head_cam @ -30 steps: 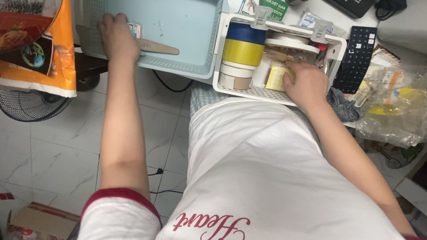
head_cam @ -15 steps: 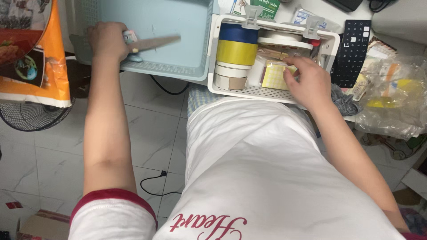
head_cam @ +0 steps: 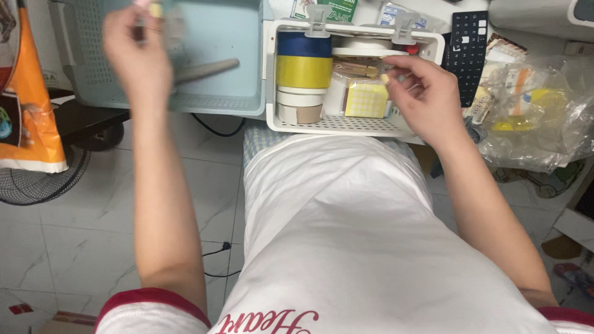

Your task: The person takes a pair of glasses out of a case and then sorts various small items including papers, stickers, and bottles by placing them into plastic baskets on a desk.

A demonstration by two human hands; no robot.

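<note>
2 trays are seen side by side at the far edge of the view: a pale blue plastic basket (head_cam: 210, 37) with perforated walls on the left and a white plastic tray (head_cam: 334, 124) with a slotted floor on the right, the 2 just beside each other. A stack of tape rolls (head_cam: 303, 68) is stood at the left end of the white tray, dark blue on top, yellow below it, then white and tan. A yellow pad of small square stickers (head_cam: 366, 100) is stood upright just right of the rolls, and 2 grey clips (head_cam: 318, 13) are fixed on the tray's far rim. To the far right a black keyboard (head_cam: 467, 40) and a crumpled clear plastic bag (head_cam: 538, 117) are laid on the table. An orange printed bag (head_cam: 31, 111) and a fan grille (head_cam: 34, 182) are seen at the left, over a white marbled tile floor (head_cam: 80, 229).

A flat wooden stick (head_cam: 207, 70), pale brown and round-ended, is laid inside the blue basket, partly hidden by the left hand (head_cam: 137, 55). That hand is raised over the basket and blurred; its fingers are closed round something small and pale, not clear enough to name. The right hand (head_cam: 424, 93) is held over the white tray's right part, its fingers (head_cam: 396, 75) pinched on a small thin item that cannot be made out.
</note>
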